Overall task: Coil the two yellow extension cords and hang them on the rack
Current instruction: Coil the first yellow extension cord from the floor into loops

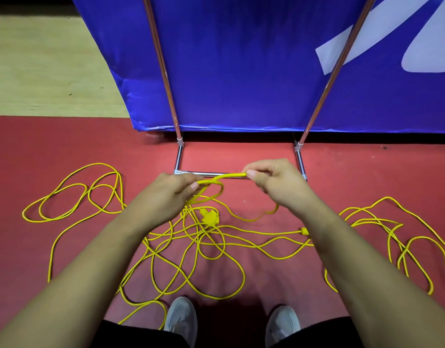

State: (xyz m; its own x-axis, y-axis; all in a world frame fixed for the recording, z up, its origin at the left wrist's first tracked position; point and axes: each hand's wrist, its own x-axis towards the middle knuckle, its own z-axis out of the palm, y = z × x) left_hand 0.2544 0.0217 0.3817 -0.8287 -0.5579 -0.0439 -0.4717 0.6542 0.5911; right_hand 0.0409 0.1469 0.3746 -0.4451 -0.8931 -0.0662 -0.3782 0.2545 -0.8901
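Observation:
Yellow extension cord (191,249) lies tangled in loose loops across the red floor, from far left to far right. A yellow multi-socket end (210,216) and a small yellow plug (303,231) lie among the strands. My left hand (170,190) grips a small loop of cord above the floor. My right hand (271,178) pinches the same stretch of cord between thumb and fingers. A short length runs taut between both hands. The metal rack (177,156) stands just beyond, its two uprights rising out of view.
A blue banner (241,71) with white shapes stands behind the rack. Wooden floor (40,71) lies at the upper left. My two grey shoes (181,320) stand at the bottom, with cord loops touching the left one.

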